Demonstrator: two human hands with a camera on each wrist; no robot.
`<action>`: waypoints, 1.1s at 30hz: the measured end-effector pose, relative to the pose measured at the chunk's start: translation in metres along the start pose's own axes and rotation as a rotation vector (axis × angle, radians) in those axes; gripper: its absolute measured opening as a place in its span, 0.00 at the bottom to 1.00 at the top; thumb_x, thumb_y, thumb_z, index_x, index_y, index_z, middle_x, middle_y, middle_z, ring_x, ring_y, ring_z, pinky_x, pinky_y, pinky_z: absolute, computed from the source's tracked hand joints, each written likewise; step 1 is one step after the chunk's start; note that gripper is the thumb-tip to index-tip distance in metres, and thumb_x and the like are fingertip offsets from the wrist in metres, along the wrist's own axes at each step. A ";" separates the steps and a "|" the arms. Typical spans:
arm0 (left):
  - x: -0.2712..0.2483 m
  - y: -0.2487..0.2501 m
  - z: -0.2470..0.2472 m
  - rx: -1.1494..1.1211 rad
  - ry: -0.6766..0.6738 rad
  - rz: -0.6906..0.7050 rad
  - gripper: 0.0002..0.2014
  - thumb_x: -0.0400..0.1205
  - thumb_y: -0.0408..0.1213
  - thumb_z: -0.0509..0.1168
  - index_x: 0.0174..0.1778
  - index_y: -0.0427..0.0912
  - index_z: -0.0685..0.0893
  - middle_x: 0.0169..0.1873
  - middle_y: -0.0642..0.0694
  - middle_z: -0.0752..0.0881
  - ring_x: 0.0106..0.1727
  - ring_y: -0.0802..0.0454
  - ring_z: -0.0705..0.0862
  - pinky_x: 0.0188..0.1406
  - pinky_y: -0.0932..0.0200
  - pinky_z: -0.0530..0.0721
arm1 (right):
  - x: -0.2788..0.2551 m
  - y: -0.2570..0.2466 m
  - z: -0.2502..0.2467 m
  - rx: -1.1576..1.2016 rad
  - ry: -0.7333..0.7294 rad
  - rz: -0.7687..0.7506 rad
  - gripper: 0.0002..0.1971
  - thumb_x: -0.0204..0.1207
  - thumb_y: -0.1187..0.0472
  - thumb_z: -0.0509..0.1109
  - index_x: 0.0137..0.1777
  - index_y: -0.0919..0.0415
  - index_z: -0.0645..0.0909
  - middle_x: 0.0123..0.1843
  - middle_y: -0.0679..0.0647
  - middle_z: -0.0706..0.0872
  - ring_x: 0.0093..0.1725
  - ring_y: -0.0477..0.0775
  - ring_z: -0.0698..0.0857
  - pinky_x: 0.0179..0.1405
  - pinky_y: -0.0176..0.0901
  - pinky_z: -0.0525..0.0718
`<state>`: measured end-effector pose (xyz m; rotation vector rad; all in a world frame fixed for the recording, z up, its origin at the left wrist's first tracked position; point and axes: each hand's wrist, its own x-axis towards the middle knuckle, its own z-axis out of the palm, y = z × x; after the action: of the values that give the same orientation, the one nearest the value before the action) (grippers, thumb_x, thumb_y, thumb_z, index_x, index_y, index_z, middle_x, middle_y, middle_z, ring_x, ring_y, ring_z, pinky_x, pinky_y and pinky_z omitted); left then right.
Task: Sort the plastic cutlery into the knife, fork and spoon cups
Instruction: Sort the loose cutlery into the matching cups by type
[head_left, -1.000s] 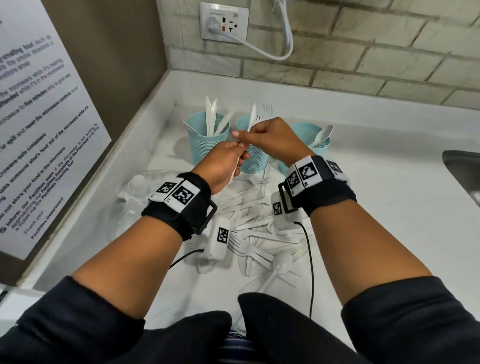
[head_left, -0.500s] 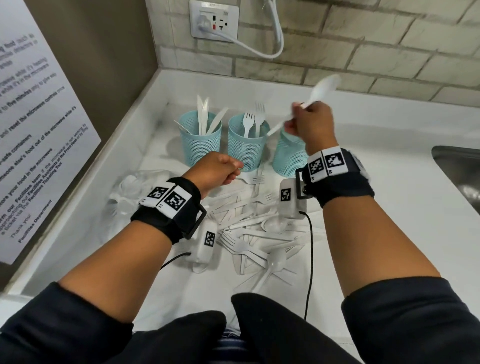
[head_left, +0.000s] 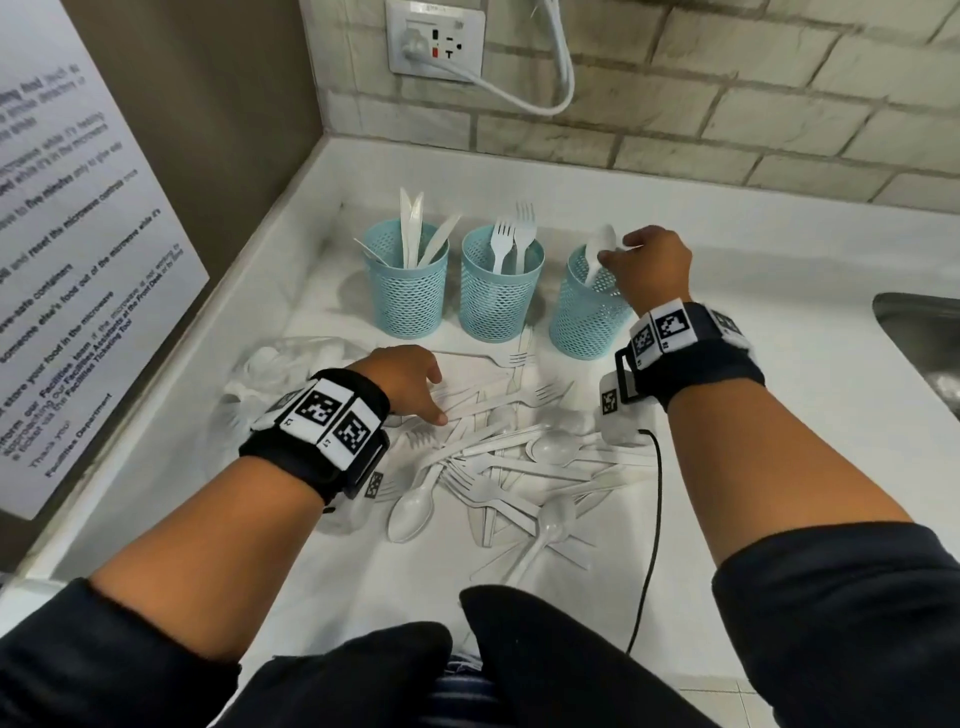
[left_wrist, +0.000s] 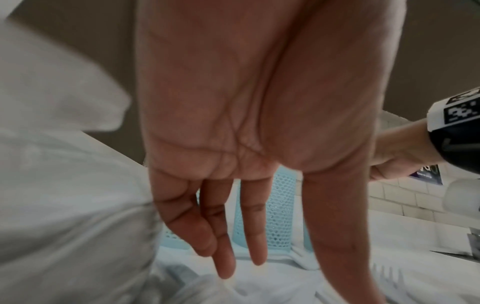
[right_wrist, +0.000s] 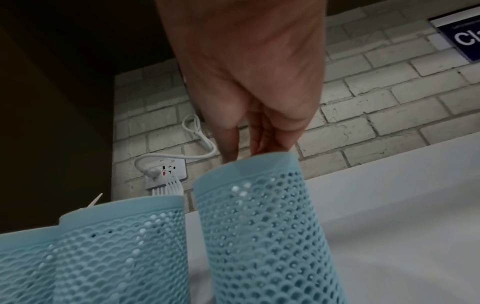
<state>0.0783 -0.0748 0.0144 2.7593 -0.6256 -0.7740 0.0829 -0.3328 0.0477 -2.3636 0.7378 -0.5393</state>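
Note:
Three blue mesh cups stand in a row: the knife cup on the left, the fork cup in the middle, the spoon cup on the right. My right hand hovers over the spoon cup and pinches a white spoon that stands bowl-up inside it. In the right wrist view the fingers dip behind the cup rim, which hides the spoon. My left hand reaches down with straight fingers to the pile of white cutlery, holding nothing.
A crumpled clear plastic bag lies left of the pile, by the raised counter edge. A sink opens at the right. On the brick wall are a socket and a white cable. A notice covers the left panel.
My right hand brought the spoon from high above the cups down into the right cup. My left hand uncurled from a fist and dropped to the pile.

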 end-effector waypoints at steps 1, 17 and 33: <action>-0.001 0.000 0.000 0.006 -0.003 0.000 0.30 0.73 0.46 0.74 0.70 0.42 0.74 0.70 0.45 0.76 0.71 0.46 0.74 0.72 0.54 0.71 | 0.000 0.000 0.001 0.019 0.018 0.005 0.23 0.74 0.57 0.71 0.66 0.68 0.77 0.65 0.63 0.82 0.64 0.60 0.81 0.62 0.43 0.75; -0.017 0.010 0.015 0.224 -0.135 0.030 0.55 0.64 0.64 0.73 0.81 0.47 0.52 0.76 0.39 0.60 0.78 0.40 0.57 0.74 0.42 0.67 | -0.055 -0.019 0.002 -0.540 -0.856 -0.147 0.16 0.73 0.57 0.74 0.58 0.62 0.84 0.44 0.51 0.87 0.45 0.51 0.87 0.45 0.42 0.84; -0.063 0.065 0.090 0.429 0.003 0.362 0.51 0.65 0.59 0.75 0.78 0.45 0.56 0.77 0.41 0.53 0.79 0.39 0.52 0.78 0.36 0.54 | -0.066 0.013 0.056 -0.451 -0.668 -0.558 0.15 0.72 0.71 0.71 0.57 0.57 0.86 0.64 0.61 0.73 0.59 0.62 0.81 0.52 0.42 0.76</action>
<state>-0.0403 -0.1117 -0.0131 2.8692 -1.3845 -0.6076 0.0576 -0.2769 -0.0151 -2.9156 -0.1336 0.2546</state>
